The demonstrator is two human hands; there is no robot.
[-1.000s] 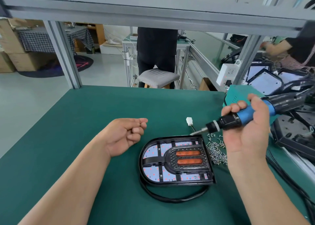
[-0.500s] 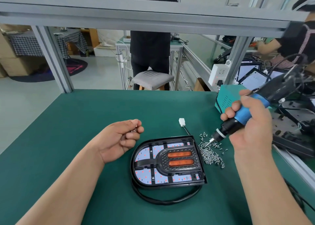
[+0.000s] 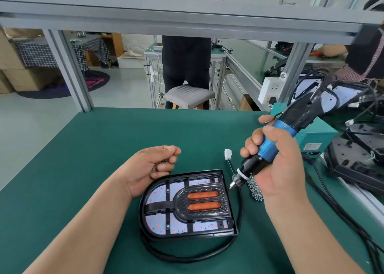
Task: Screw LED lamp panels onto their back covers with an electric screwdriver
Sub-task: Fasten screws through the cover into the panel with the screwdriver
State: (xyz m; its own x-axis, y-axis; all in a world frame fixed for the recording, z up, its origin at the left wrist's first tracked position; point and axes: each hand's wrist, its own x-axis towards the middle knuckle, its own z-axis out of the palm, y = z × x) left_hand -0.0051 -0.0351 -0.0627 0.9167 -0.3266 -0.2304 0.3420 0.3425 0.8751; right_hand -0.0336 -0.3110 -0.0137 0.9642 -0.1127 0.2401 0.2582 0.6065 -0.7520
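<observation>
While your forearms reach in from the near edge, a thick black cable [image 3: 187, 257] loops on the green mat [image 3: 83, 170] closest to you, curving round the lamp [image 3: 187, 205]. The lamp lies flat in the middle of the mat: a white LED panel dotted with red sits inside its black D-shaped back cover, with two orange bars under a black grille at the centre. It carries no writing that can be read.

Your left hand [image 3: 151, 170] is curled into a loose fist just beside the cover's far-left rim, pinching some small dark pieces [image 3: 165, 161] too small to name. I cannot tell whether the hand touches the rim.

Your right hand [image 3: 276, 170] is clamped round the blue grip of the electric screwdriver [image 3: 268, 147], which tilts with its bit down and to the left. The tip hangs just outside the cover's far-right corner. A pile of screws [image 3: 255, 192] lies partly behind that hand. A white connector [image 3: 228, 154] on a thin wire rests just beyond the lamp.

Farther right stands a teal box [image 3: 318, 136] with a red-and-white label [image 3: 311, 147], its print too small to read, beside stacked black covers [image 3: 353, 161]. Beyond the mat are a white socket strip [image 3: 272, 89], a grey cushioned stool [image 3: 189, 96], a person in black [image 3: 186, 62] and the aluminium frame [image 3: 187, 18].
</observation>
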